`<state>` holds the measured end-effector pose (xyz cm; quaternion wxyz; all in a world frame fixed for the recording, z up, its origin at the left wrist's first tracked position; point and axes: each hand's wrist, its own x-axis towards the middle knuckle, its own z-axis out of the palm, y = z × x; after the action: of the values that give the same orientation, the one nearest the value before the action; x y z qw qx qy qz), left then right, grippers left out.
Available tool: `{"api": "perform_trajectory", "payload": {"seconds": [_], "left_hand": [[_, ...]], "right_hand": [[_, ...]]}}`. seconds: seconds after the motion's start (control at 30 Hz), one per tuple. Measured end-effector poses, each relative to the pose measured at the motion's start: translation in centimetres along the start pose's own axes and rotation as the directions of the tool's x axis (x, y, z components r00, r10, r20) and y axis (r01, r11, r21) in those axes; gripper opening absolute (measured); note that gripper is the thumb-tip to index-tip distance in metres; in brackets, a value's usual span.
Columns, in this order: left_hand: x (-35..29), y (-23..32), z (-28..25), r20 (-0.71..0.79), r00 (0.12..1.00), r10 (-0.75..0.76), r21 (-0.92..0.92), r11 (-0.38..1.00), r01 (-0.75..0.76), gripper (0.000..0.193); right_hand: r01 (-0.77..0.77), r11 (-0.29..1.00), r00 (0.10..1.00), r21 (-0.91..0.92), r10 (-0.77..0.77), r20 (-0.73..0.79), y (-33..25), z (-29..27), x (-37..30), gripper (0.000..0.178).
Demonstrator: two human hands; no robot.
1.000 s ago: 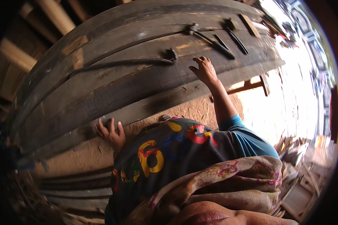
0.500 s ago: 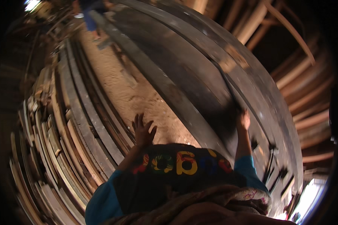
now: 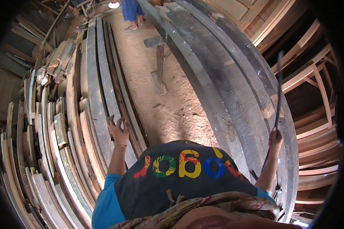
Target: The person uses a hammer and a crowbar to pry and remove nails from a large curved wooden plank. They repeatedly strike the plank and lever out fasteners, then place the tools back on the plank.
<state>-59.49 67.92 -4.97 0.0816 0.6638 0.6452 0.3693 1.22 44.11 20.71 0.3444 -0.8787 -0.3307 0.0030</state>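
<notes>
Cloth fills the nearest edge of the view — a patterned scarf (image 3: 218, 208) and a dark shirt with blue sleeves and bright coloured shapes (image 3: 183, 164) — and from it both arms reach outward. The left hand (image 3: 117, 131) hangs free with its fingers spread and holding nothing, over the long boards (image 3: 99, 95) stacked along the left; half a second ago it was raised the same way, so it has taken hold of nothing. The right hand (image 3: 275, 138) is clenched round the lower end of a thin dark rod (image 3: 279, 87), which stands up past the far edge of the wide dark planks (image 3: 225, 76) that serve as a desk. A second ago that hand lay flat on the planks among tools, and the whole view has swung round since — to my eye the rod has been picked up off the planks and the person has turned along their length. Between stack and planks runs a sandy floor (image 3: 168, 107) with a wooden trestle (image 3: 158, 57) under the planks, and at the far end stands another person in blue (image 3: 132, 11), cut off above the legs. The rod's top blurs into the pale frames (image 3: 313, 76) behind it, so I cannot tell what kind of tool it is.
</notes>
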Motion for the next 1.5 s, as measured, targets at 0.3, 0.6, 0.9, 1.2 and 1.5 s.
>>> {"api": "perform_trajectory", "payload": {"seconds": [0.3,0.6,0.9,1.2,1.5], "left_hand": [[9.7,5.9,9.8,0.121,0.984,0.133,-0.289,0.953,-0.093,0.022],[18.8,8.7,15.4,0.236,0.944,0.23,-0.353,0.926,-0.137,0.021],[29.3,9.0,19.1,0.287,0.936,0.203,-0.32,0.941,-0.106,0.02],[41.6,6.2,27.4,0.453,0.829,0.327,-0.468,0.879,-0.09,0.022],[60.1,-4.1,32.1,0.403,0.844,0.354,-0.435,0.885,-0.164,0.02]], "right_hand": [[0.341,0.427,0.923,0.837,-0.319,-0.213,-22.9,6.4,5.0,0.055],[0.494,0.031,0.724,0.869,-0.568,-0.391,-30.4,12.3,17.2,0.05],[0.389,0.064,0.816,0.919,-0.486,-0.312,-41.4,24.4,25.4,0.043],[0.534,0.218,0.814,0.817,-0.392,-0.428,-53.7,36.3,29.9,0.035],[0.512,0.388,0.836,0.766,-0.43,-0.341,-66.6,46.1,33.2,0.043]]}}
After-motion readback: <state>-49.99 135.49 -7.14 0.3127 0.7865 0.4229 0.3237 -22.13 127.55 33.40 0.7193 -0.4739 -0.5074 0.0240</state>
